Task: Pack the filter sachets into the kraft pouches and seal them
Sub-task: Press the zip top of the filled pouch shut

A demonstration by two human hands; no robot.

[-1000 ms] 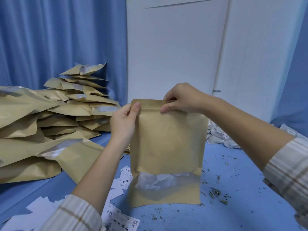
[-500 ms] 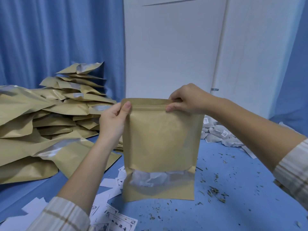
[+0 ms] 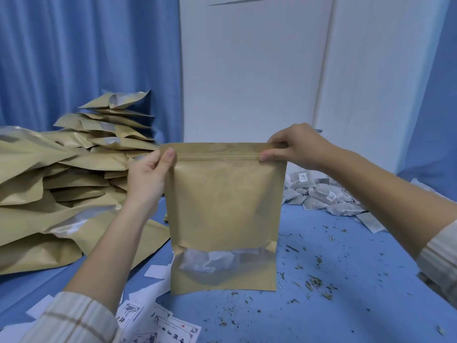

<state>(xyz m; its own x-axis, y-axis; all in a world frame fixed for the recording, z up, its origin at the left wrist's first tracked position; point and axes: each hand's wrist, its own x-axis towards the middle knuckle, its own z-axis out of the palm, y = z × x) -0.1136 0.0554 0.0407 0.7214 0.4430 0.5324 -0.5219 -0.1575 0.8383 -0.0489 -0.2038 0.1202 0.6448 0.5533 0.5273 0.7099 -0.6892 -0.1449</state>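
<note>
While both hands pinch top corners, pouch (image 3: 223,201) stands upright.

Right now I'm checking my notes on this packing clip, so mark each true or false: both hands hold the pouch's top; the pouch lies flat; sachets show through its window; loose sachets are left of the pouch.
1. Both hands pinch the pouch's top corners: true, left hand, right hand, kraft pouch.
2. The pouch lies flat: false, it stands upright.
3. Sachets show through its window: true.
4. Loose sachets lie left: false, right; stacked pouches lie left.
</note>
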